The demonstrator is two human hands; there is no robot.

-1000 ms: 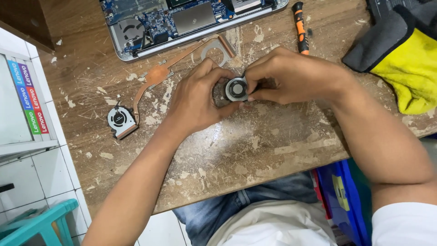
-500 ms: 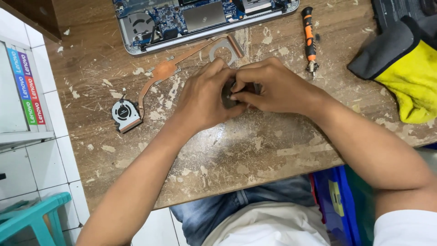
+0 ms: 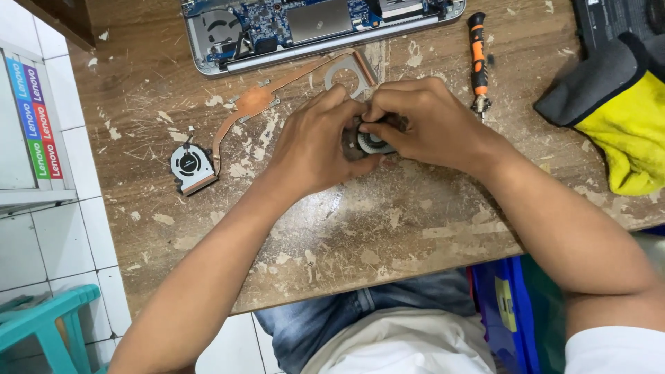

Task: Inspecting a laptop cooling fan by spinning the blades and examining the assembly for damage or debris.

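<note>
Two hands closed together on one small round fan part [image 3: 373,144], held just above the worn wooden table [image 3: 332,228] near the copper heat pipe [image 3: 277,93]. Left hand [image 3: 315,149] cupping it from the side; right hand [image 3: 429,125] pinching over the top, fingers now covering most of the ribbed disc, which a second ago faced up in plain view between the thumbs. Seemingly a shift from looking to pressing or turning the piece. Second fan [image 3: 190,166] lying well apart to the left, opened laptop [image 3: 312,24] above, orange-handled screwdriver [image 3: 476,59] and yellow cloth [image 3: 623,131] to the right
</note>
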